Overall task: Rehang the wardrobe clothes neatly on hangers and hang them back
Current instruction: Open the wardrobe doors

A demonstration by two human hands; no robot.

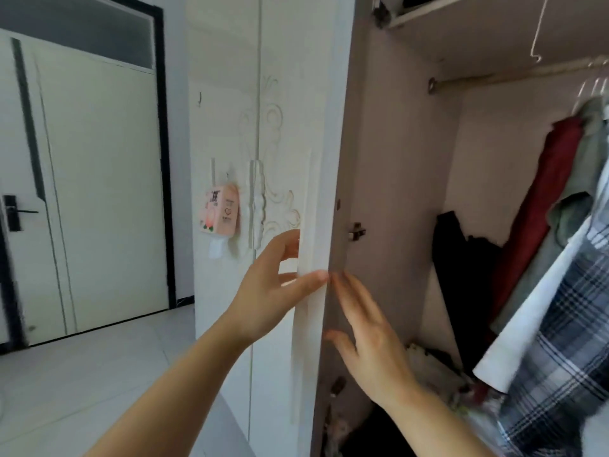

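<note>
Left hand (263, 288) spread open on the white wardrobe door (316, 206), thumb pressed on its edge, not really gripping anything. Right hand (369, 338) flat and open against the inner side, holding nothing. Clothes: plaid shirt (560, 341) and red garment (543, 206) hanging off the rail (514, 75) at right, a dark heap at the bottom
</note>
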